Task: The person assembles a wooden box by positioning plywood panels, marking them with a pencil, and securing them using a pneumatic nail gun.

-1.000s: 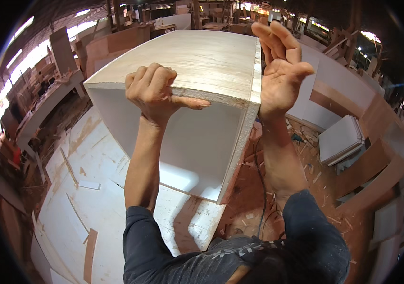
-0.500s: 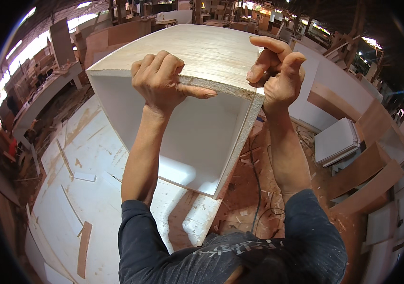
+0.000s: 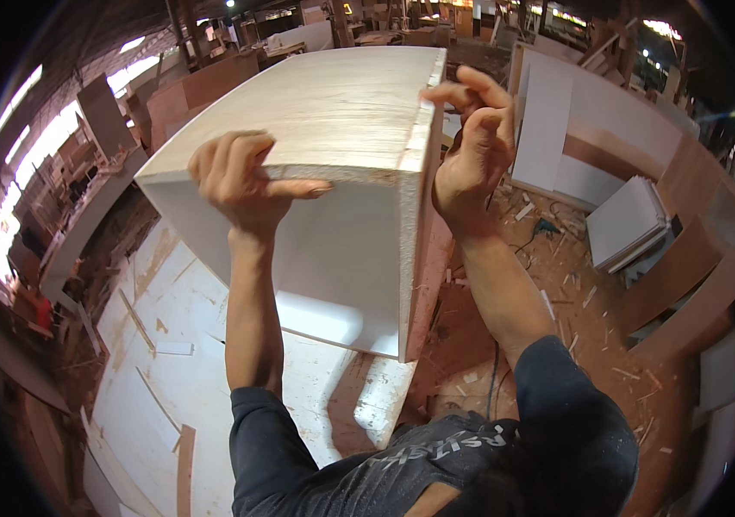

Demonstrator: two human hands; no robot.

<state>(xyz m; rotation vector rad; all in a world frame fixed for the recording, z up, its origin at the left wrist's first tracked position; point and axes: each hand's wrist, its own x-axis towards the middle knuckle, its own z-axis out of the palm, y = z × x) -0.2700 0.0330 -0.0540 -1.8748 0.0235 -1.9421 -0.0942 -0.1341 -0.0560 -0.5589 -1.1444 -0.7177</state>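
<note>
A box-shaped wooden cabinet [image 3: 341, 112] stands in front of me, its pale wood-grain panel on top and its white inside facing me. My left hand [image 3: 234, 181] is closed on the near top edge, fingers bent over the panel and the thumb stretched along under the rim. By the right top edge is my right hand [image 3: 475, 142], its fingers curved and apart. One fingertip of it meets the edge strip; whether it presses there I cannot tell. Beneath the cabinet lies a white, dust-marked work surface [image 3: 203, 302].
Thin wood strips [image 3: 186, 465] lie on the work surface at the left. Scraps litter the brown floor [image 3: 591, 345] to the right, near a drill [image 3: 546, 226]. A stack of white panels [image 3: 626, 224] and leaning boards [image 3: 695, 284] stand at the right.
My view has turned to the right and the cabinet appears further left. My right hand has moved further back along the right top edge. The left hand keeps its hold on the near edge.
</note>
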